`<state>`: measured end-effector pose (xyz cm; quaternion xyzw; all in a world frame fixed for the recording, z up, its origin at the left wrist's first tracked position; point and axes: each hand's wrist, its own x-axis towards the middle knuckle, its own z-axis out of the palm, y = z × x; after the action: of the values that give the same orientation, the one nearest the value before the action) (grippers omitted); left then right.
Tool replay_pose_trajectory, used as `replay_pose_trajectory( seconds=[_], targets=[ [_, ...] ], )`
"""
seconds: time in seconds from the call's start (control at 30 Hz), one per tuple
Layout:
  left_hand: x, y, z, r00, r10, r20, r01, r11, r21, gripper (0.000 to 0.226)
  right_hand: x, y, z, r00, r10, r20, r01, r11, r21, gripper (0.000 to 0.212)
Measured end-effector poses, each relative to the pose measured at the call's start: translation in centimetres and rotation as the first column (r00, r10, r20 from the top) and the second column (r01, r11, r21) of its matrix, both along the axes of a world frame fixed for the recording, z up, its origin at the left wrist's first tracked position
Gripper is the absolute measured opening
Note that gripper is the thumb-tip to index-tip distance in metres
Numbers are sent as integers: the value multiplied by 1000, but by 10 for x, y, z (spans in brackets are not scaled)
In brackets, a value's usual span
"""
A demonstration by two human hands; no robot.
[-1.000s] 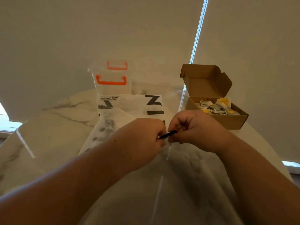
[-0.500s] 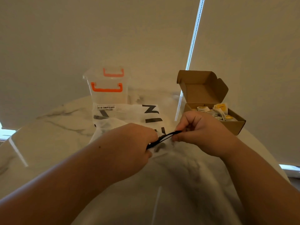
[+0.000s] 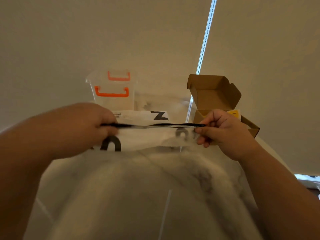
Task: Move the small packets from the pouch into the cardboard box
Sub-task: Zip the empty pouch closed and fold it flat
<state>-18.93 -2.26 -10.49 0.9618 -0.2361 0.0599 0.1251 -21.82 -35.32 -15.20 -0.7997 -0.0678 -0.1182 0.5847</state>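
The pouch (image 3: 142,139), white with large black letters, is lying on the marble table (image 3: 138,196) between the two hands. A black strip (image 3: 155,125) at its far edge is running taut from hand to hand; whether it is a seal or a cord cannot be told. The left hand (image 3: 83,125) is gripping the left end with curled fingers. The right hand (image 3: 223,132) is pinching the right end between thumb and forefinger. No packets are showing inside the pouch.

The cardboard box (image 3: 214,94) is standing just behind the right hand with its lid raised, and a yellow packet (image 3: 234,114) is showing inside it. A clear container (image 3: 114,94) with orange handles is standing behind the pouch.

Probable faults from this position:
- The strip is thin, so it may slip out of the right-hand pinch under tension.
- Uneven pulling may tear the film and scatter packets across the table.
- The right hand is working close to the box and may knock it off the nearby table edge.
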Motion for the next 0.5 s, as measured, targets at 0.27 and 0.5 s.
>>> replay_pose_trajectory(
  seconds=[0.27,0.5],
  targets=[
    [13,18,-1,853,-469,-227,55,514,-856,66,-1,-10,0,955,253,-156,-228,960,164,23],
    [71,-13,-94,918,20,-396,27,993,112,110,-8,-12,1,800,429,-420,-533,829,-169,22]
  ],
)
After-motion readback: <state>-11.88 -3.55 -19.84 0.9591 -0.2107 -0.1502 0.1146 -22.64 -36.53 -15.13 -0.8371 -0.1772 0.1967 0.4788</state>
